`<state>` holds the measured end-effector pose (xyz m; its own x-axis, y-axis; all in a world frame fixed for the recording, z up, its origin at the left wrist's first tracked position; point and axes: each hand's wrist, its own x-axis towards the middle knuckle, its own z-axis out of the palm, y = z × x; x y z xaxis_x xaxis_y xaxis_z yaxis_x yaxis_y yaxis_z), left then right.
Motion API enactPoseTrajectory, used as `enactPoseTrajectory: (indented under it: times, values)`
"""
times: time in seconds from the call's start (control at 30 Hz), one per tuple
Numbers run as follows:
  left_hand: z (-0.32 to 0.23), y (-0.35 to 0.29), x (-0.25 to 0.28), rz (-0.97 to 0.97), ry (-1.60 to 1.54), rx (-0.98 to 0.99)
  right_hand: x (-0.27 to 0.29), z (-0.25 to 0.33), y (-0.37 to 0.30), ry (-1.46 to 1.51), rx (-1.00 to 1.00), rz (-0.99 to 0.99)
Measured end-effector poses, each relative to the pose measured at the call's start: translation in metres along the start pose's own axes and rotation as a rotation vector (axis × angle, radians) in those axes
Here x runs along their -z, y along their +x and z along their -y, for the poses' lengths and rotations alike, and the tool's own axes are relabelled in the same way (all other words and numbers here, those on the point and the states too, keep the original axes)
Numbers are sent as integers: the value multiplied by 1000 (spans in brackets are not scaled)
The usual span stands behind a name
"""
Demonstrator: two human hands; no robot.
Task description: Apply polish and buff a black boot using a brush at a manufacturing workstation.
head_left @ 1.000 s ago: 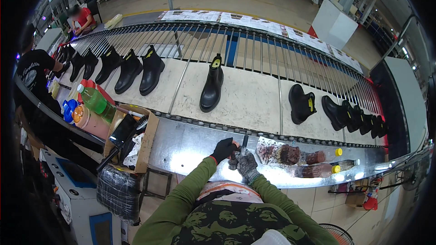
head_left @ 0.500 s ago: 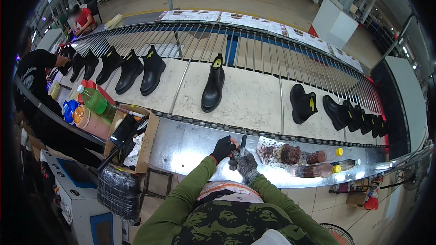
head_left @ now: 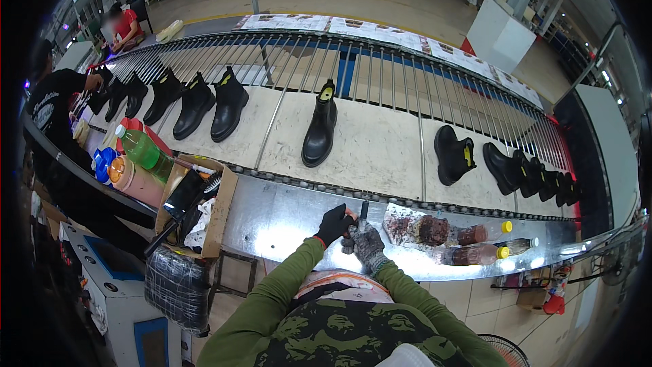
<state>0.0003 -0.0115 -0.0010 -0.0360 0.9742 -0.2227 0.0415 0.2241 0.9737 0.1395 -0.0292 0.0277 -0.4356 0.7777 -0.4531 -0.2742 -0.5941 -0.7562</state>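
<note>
My left hand (head_left: 333,223), in a black glove with bare fingertips showing, is curled and meets my right hand above the metal shelf. What its fingers pinch, if anything, is hidden. My right hand (head_left: 367,247), in a grey mottled glove, is closed around a slim tool with a dark cylindrical end (head_left: 365,210) pointing up and away from me. The tool's kind cannot be made out. Just right of my hands lie a stained white cloth (head_left: 401,224) and a dark brown sponge-like block (head_left: 433,230). Straight ahead, a black ankle boot (head_left: 319,130) rests on the conveyor.
Several black boots (head_left: 229,104) line the conveyor (head_left: 373,143) at left, others (head_left: 502,166) at right. Bottles of brown liquid (head_left: 475,255) lie on the metal shelf (head_left: 272,197). A cardboard box (head_left: 221,214) holds brushes, beside a green bottle (head_left: 146,153). A co-worker (head_left: 58,105) stands at far left.
My hands stay together in nearly the same place, with only slight finger movement. The co-worker at far left has shifted a little. The boots look almost unmoved.
</note>
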Motion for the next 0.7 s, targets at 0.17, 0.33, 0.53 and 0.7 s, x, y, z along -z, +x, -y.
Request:
enactPoseTrajectory:
  times: [0.17, 0.33, 0.53, 0.7]
  values:
    - [-1, -1, -2, -49, 7, -33, 4, -3, 2, 10, -2, -3]
    - [-3, 0, 1, -67, 57, -39, 1, -5, 2, -19, -24, -55]
    - [1, 1, 3, -49, 75, -62, 3, -6, 5, -28, -7, -16]
    - [7, 5, 7, 51, -53, 57, -1, -3, 1, -37, 9, -11]
